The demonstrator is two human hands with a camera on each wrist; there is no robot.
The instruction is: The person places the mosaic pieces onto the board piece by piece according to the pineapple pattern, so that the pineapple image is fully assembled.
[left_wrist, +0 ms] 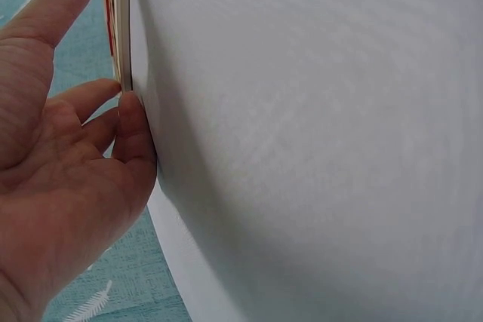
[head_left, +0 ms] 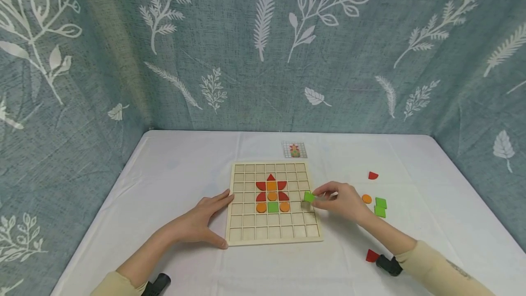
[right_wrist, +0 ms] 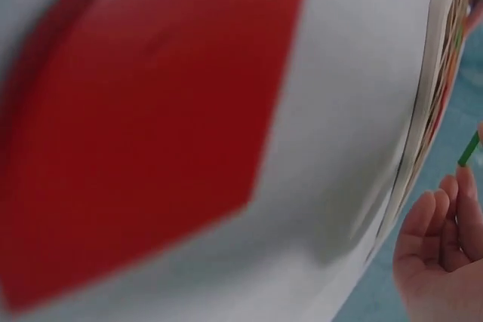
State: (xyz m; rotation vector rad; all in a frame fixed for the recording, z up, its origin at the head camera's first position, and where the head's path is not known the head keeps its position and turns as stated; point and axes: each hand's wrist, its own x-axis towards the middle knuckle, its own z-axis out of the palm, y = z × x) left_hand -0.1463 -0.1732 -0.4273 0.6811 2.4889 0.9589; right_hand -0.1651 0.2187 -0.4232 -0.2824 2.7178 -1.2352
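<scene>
A wooden grid board [head_left: 246,236] lies on the table with red, orange and green tiles forming a figure near its middle. My left hand [head_left: 201,220] touches the board's left edge, thumb and fingers spread apart; in the left wrist view the fingertips meet the board's side. Between thumb and fingertips, my right hand [head_left: 343,200] pinches a green square tile [head_left: 309,197] above the board's right columns. That tile shows edge-on as a green sliver [right_wrist: 469,148] in the right wrist view. A green square [head_left: 273,207] sits in the figure's lowest row, between two orange discs.
A small pattern card [head_left: 294,150] lies behind the board. To the right are a red quarter-round tile [head_left: 373,176], an orange disc [head_left: 366,198] and two green squares [head_left: 380,203]. Another red tile [head_left: 371,255] lies near the right wrist's black camera [head_left: 388,265].
</scene>
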